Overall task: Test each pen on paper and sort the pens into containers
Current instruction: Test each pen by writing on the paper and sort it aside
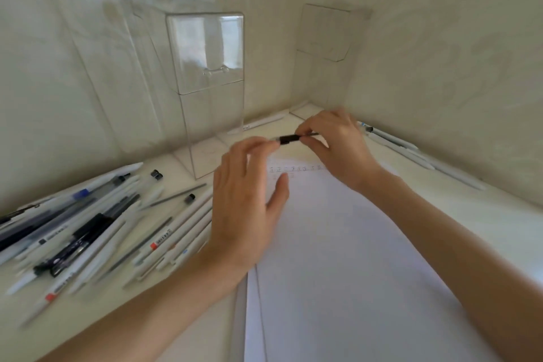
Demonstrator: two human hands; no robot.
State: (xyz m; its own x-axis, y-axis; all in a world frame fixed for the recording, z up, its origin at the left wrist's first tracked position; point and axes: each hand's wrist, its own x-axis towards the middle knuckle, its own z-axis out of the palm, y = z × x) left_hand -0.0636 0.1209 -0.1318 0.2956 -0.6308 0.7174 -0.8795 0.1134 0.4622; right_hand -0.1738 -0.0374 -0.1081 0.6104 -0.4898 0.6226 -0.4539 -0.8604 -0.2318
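Observation:
A clear pen with a black grip [289,138] is held level above the top of the white paper [338,258]. My right hand [338,144] pinches its right end, and my left hand [249,200] pinches its left end with the fingertips. Small pen marks [293,169] run along the top of the paper. A tall clear container [211,91] stands at the back centre. A second clear container [321,59] stands in the back right corner.
A heap of several white, black and clear pens [88,229] lies on the table at the left, with loose caps [156,174] among them. A few white pens [411,150] lie along the right wall. One white pen [258,123] lies behind the tall container.

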